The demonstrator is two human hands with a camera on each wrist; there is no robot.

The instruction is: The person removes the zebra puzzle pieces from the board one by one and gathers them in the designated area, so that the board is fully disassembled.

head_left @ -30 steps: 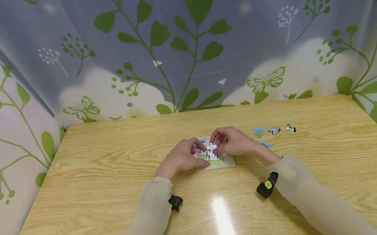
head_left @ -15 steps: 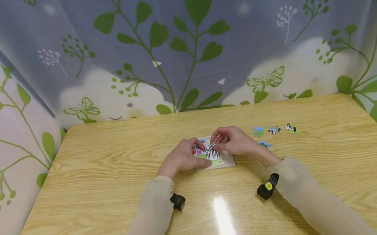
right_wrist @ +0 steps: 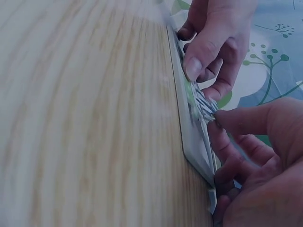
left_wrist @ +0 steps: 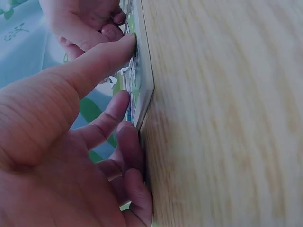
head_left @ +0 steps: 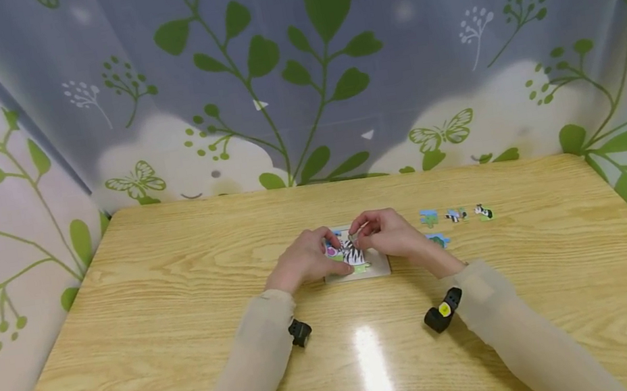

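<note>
A small jigsaw puzzle board (head_left: 379, 268) lies flat at the middle of the table, part filled with picture pieces. My left hand (head_left: 301, 260) rests at its left side, with thumb and index fingertip pressing on the pieces; the other fingers are bent against the table by the board's edge in the left wrist view. A zebra-striped puzzle piece (right_wrist: 205, 108) stands tilted up from the board in the right wrist view. Between thumb and index finger my right hand (head_left: 389, 235) pinches its raised edge. Fingers partly hide the board's upper part.
To the right of the board lie several loose puzzle pieces: a blue-green one (head_left: 429, 217), another blue-green one (head_left: 439, 240), a black-and-white one (head_left: 455, 215) and one with a cow-like animal (head_left: 483, 212). A patterned curtain (head_left: 296, 89) stands along the table's back edge.
The zebra piece has turned slightly, so more of its stripes face the head camera. My left thumb has slid a little to the right. My right hand stays nearly in place.
</note>
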